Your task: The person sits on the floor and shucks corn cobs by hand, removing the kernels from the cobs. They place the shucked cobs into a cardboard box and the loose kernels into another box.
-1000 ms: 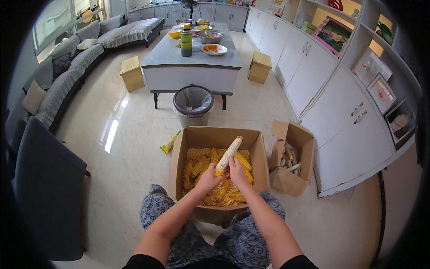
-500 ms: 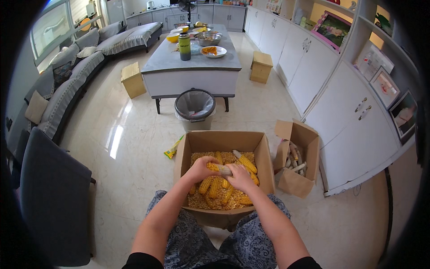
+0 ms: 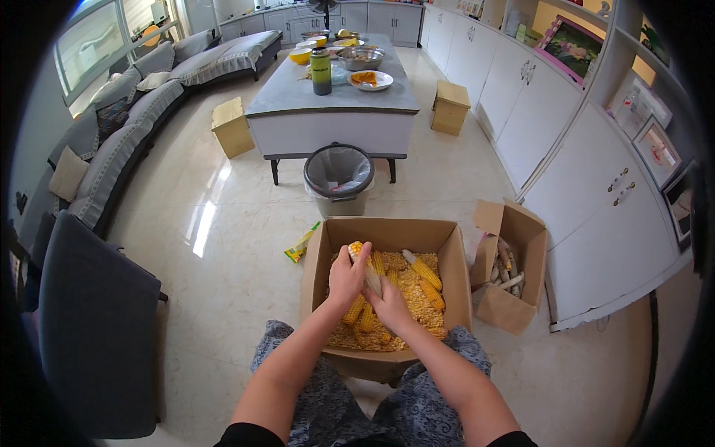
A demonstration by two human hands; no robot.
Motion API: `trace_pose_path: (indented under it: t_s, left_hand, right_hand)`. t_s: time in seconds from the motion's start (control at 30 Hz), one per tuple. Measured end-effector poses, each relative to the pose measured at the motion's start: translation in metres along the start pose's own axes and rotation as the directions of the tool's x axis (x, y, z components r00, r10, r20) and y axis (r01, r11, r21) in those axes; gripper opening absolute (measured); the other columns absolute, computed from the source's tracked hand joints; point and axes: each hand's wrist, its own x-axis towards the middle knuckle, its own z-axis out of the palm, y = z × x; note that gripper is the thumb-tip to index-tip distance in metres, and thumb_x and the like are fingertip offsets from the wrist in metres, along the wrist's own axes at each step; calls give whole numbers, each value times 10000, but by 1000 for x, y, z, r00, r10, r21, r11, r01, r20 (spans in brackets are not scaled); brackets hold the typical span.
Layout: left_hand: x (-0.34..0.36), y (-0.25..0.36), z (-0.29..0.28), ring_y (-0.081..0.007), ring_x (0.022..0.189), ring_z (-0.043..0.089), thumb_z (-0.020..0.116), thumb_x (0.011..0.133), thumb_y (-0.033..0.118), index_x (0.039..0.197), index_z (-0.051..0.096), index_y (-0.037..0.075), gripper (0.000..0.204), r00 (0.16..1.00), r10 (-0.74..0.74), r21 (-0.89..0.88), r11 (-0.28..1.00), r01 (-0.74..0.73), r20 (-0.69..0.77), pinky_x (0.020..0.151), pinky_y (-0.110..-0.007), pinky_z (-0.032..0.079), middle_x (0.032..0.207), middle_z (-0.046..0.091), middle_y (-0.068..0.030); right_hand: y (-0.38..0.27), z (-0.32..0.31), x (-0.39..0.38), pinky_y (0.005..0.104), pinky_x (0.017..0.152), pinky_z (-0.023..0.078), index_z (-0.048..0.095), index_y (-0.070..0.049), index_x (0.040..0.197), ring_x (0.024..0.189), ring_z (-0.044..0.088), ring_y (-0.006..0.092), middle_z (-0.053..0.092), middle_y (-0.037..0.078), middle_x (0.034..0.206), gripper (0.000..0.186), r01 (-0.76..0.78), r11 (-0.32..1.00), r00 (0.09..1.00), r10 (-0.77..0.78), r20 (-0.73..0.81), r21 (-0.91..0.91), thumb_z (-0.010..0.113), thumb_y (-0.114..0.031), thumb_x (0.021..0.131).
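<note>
The part-bared corn cob [image 3: 372,281] has been tipped from level to slanting, gripped by the curled left hand [image 3: 345,278] and right hand [image 3: 389,308] (stripping seems unfinished: yellow kernels [image 3: 357,248] remain on top), over the cardboard box [image 3: 391,235] beneath them

The large carton [image 3: 387,232] is open from above, while its upright walls block a sideways way in. The left hand [image 3: 348,279], right hand [image 3: 390,308] and cob [image 3: 373,281] crowd the opening's left and middle; room lies over its right part. The small carton [image 3: 527,240] leaves only a narrow gap alongside; beyond the far wall stands the bin [image 3: 341,205].
</note>
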Motion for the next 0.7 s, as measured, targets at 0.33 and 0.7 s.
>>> trace_pose_path:
  t_s: [0.33, 0.7]
  left_hand:
    - [2, -14, -1, -340, 699, 554, 437, 918, 385, 837, 462, -24, 417, 984, 84, -115, 991, -66, 159, 635, -396, 426, 749, 553, -214]
    - [-1, -20, -2, -144, 765, 476, 402, 945, 323, 896, 481, -13, 349, 967, 17, -353, 933, 76, 254, 691, -298, 402, 809, 530, -71]
  right_hand:
    - [1, -3, -4, 234, 440, 387, 439, -37, 1016, 486, 461, 82, 462, 0, 643, 282, -118, 902, 979, 37, 198, 415, 535, -269, 887]
    - [2, -11, -2, 250, 452, 401, 444, -25, 951, 502, 483, 103, 480, 18, 645, 303, -150, 934, 978, 92, 187, 323, 550, -298, 875]
